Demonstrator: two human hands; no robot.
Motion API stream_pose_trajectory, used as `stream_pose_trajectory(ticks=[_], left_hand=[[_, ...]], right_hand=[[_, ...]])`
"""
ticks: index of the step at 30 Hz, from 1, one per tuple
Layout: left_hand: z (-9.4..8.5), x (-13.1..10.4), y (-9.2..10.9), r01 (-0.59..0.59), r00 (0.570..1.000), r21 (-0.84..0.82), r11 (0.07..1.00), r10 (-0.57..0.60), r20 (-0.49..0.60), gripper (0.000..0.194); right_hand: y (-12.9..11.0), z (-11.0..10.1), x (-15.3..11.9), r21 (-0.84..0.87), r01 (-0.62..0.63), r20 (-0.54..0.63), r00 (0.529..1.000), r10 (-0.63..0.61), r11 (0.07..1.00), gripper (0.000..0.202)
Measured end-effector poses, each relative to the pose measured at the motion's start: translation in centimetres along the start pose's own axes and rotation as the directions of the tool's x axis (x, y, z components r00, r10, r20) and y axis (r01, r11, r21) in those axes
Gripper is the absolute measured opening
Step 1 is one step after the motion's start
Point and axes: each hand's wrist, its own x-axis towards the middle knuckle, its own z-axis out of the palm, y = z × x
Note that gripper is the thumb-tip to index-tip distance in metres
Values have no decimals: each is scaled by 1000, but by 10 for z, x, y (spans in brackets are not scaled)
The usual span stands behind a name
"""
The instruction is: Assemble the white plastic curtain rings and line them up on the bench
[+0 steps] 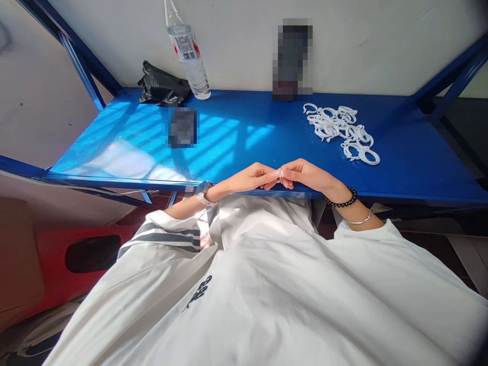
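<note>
My left hand [263, 176] and my right hand [301, 172] meet over the front edge of the blue table, fingertips touching. Both are closed in a pinch around a small white plastic piece [281, 173], mostly hidden by the fingers; its colour matches the rings nearby. To the right of my right hand lies a loose pile of white plastic rings [328, 127], each with a small tab or opening. A watch is on my left wrist; a black bead bracelet and a thin bangle are on my right.
Along the back of the blue table [236, 147] stand a clear water bottle [194, 66] and a crumpled black plastic bag [162, 86]. Two dark blurred items, one upright [292, 61] and one flat [183, 127], are also there. Blue metal posts frame both sides.
</note>
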Motion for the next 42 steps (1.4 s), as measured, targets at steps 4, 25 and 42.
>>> stream_pose_trajectory(ticks=[4, 25, 42], left_hand=[[1, -1, 2, 8, 1000, 14, 1000, -7, -9, 68], [0, -1, 6, -24, 999, 62, 998, 21, 48, 66], [-7, 3, -9, -155, 968, 383, 911, 217, -125, 67]], right_hand=[[0, -1, -1, -35, -9, 6, 1000, 9, 999, 55], [1, -1, -4, -102, -16, 48, 999, 21, 995, 50], [11, 5, -9, -540, 168, -98, 961, -260, 825, 37]])
